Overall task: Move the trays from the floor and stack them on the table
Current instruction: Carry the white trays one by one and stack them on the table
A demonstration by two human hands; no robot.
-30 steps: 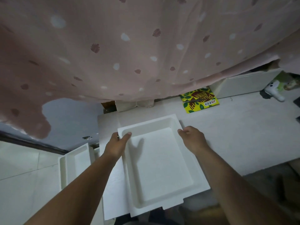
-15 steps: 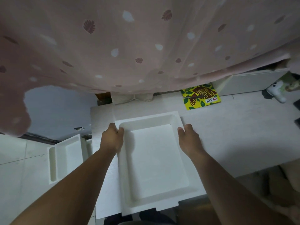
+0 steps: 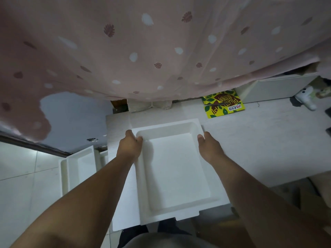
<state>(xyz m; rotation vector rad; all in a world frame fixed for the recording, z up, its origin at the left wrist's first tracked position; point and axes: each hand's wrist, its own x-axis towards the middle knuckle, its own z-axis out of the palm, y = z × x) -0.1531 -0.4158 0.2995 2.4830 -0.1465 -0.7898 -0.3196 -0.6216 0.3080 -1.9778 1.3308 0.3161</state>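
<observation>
A white foam tray lies flat on the pale table near its left end, its near edge overhanging the table's front. My left hand grips the tray's far left rim, thumb inside the wall. My right hand holds the far right rim. Below the table's left edge, more white trays stand on the tiled floor, leaning upright; my left forearm hides their lower part.
A pink dotted curtain hangs over the table's back. A yellow-green snack packet lies behind the tray. A white box and a small white toy sit at the far right. Grey tiled floor spreads to the left.
Both hands have slid the tray slightly farther onto the table and closed more firmly on its far corners. The view has shifted a little; the floor trays look unmoved.
</observation>
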